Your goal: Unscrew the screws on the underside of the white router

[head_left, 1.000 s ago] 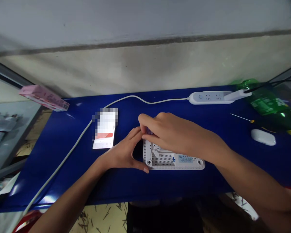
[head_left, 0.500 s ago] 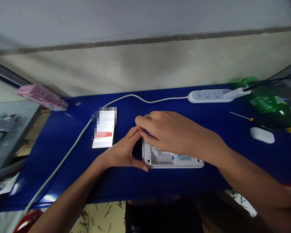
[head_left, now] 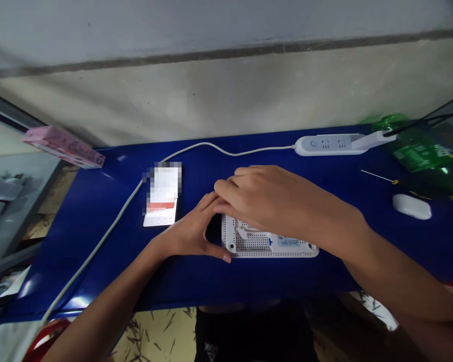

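A white perforated plastic casing (head_left: 256,245) lies on the blue tabletop (head_left: 98,266), with a white power strip (head_left: 326,145) at its 1 o'clock, a green plastic bottle (head_left: 425,153) and a yellow-collared screwdriver (head_left: 394,181) at 2, a white oval case (head_left: 411,206) at 3, and a partly blurred white flat item (head_left: 161,196) and pink box (head_left: 64,153) at 10. The right hand (head_left: 272,201), half closed, covers the casing's upper-left part, hiding whether it grips anything. The left hand (head_left: 189,236) stands open in a wide C at the casing's left end, its thumb tip at the lower-left corner; whether it has hold cannot be told.
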Tool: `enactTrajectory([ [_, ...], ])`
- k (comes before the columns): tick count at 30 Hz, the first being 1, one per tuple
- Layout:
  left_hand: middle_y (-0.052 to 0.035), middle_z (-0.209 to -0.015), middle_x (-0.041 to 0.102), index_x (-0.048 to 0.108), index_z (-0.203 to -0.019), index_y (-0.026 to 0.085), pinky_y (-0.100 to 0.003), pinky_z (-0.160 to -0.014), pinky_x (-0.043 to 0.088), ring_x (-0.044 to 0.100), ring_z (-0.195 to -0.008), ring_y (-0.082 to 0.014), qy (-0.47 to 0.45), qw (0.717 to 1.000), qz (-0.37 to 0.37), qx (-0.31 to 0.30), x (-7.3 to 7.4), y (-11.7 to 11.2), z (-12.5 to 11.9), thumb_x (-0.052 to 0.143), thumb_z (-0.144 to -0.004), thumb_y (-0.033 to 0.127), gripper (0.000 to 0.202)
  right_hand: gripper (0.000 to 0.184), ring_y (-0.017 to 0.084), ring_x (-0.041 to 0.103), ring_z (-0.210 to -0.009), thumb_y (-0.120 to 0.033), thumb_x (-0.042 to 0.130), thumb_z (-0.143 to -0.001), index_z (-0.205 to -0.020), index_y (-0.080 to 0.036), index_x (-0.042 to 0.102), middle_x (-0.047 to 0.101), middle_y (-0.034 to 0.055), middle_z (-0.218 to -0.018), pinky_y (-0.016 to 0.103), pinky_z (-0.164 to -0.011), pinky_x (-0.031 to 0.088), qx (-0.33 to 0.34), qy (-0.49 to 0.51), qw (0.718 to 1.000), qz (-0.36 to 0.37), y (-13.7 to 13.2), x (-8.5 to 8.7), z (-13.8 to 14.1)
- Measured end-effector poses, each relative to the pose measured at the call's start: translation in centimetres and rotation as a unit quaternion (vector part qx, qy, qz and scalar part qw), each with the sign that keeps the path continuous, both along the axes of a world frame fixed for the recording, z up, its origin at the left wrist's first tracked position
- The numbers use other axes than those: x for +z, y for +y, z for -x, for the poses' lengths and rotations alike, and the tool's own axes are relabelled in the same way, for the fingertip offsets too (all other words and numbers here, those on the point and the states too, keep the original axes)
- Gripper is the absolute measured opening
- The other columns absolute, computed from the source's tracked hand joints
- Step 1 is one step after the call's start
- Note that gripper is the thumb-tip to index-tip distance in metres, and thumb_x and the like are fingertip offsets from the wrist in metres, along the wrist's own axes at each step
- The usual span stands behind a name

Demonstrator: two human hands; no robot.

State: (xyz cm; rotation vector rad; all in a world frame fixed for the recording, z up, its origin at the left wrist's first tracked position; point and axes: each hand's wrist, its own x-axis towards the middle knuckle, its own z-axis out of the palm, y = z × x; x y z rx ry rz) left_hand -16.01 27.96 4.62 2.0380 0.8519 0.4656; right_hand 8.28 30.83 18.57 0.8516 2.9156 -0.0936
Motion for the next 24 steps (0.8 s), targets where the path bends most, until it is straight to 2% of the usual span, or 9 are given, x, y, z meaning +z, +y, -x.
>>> enactTrajectory([
  [2,-0.0232,-0.185,0.047,0.043,-0.184,0.026,-0.084,-0.141,0.044,0.045,-0.175,-0.0543,0.015,1.000,0.008,0.003,0.4,0.0,-0.1,0.110,-0.075,0.073,0.137,0.016,0.021,0.060,-0.085,-0.005,0.071,-0.110,-0.109,-0.022,0.071,0.070,0.0003,-0.095,0.034,-0.073,0.045,0.023,0.009,1.000,-0.013,0.1,-0.2,-0.2],
  [4,-0.0241,-0.185,0.046,0.041,-0.185,0.024,-0.084,-0.142,0.043,0.044,-0.175,-0.0542,0.019,1.000,0.012,0.009,0.7,-0.1,-0.1,0.110,-0.075,0.074,0.139,0.013,0.022,0.063,-0.094,-0.008,0.071,-0.111,-0.109,-0.022,0.072,0.073,0.0034,-0.104,0.035,-0.079,0.048,0.039,0.027,0.999,-0.022,0.3,-0.4,-0.4],
  [8,-0.0201,-0.180,0.052,0.053,-0.176,0.026,-0.084,-0.143,0.041,0.048,-0.172,-0.0535,0.009,1.000,0.005,-0.009,0.9,0.0,0.0,0.109,-0.079,0.071,0.121,0.018,0.022,0.060,-0.085,-0.004,0.069,-0.110,-0.109,-0.022,0.073,0.071,0.0006,-0.092,0.035,-0.074,0.043,0.021,0.005,1.000,-0.007,0.5,-0.3,-0.5],
  [13,-0.0220,-0.187,0.045,0.039,-0.186,0.028,-0.084,-0.142,0.042,0.043,-0.175,-0.0566,0.006,1.000,0.021,-0.004,0.7,0.2,0.0,0.112,-0.075,0.068,0.139,0.012,0.023,0.063,-0.095,-0.008,0.070,-0.111,-0.111,-0.021,0.072,0.074,0.0047,-0.107,0.036,-0.083,0.046,0.041,0.044,0.998,0.031,0.7,-0.1,-0.5],
  [17,-0.0231,-0.189,0.042,0.043,-0.183,0.025,-0.084,-0.146,0.035,0.039,-0.178,-0.0573,0.016,1.000,0.018,-0.008,1.0,0.2,-0.2,0.111,-0.075,0.070,0.135,0.018,0.021,0.059,-0.083,-0.005,0.068,-0.111,-0.116,-0.022,0.070,0.069,-0.0002,-0.093,0.035,-0.071,0.038,0.011,0.038,0.998,0.045,0.8,-0.6,-1.0],
  [19,-0.0247,-0.191,0.039,0.036,-0.187,0.024,-0.085,-0.147,0.033,0.035,-0.180,-0.0579,0.025,0.999,0.026,-0.003,1.1,0.2,-0.2,0.111,-0.074,0.071,0.143,0.021,0.022,0.061,-0.093,-0.002,0.069,-0.108,-0.116,-0.021,0.069,0.071,0.0025,-0.103,0.034,-0.076,0.041,0.030,0.060,0.996,0.051,0.9,-0.7,-1.2],
  [21,-0.0247,-0.192,0.037,0.033,-0.188,0.025,-0.086,-0.146,0.033,0.032,-0.181,-0.0587,0.024,0.999,0.027,-0.005,1.1,0.3,-0.2,0.112,-0.072,0.072,0.148,0.015,0.022,0.062,-0.100,-0.005,0.068,-0.110,-0.114,-0.020,0.069,0.072,0.0048,-0.109,0.034,-0.081,0.043,0.037,0.076,0.995,0.050,1.0,-0.8,-1.3],
  [24,-0.0228,-0.194,0.035,0.037,-0.187,0.028,-0.085,-0.147,0.032,0.032,-0.181,-0.0586,0.022,0.999,0.020,-0.011,0.9,0.3,0.0,0.111,-0.073,0.074,0.143,0.011,0.020,0.058,-0.083,-0.010,0.066,-0.115,-0.116,-0.021,0.069,0.068,0.0007,-0.093,0.034,-0.071,0.036,-0.012,0.049,0.998,0.046,1.1,-0.6,-1.0],
])
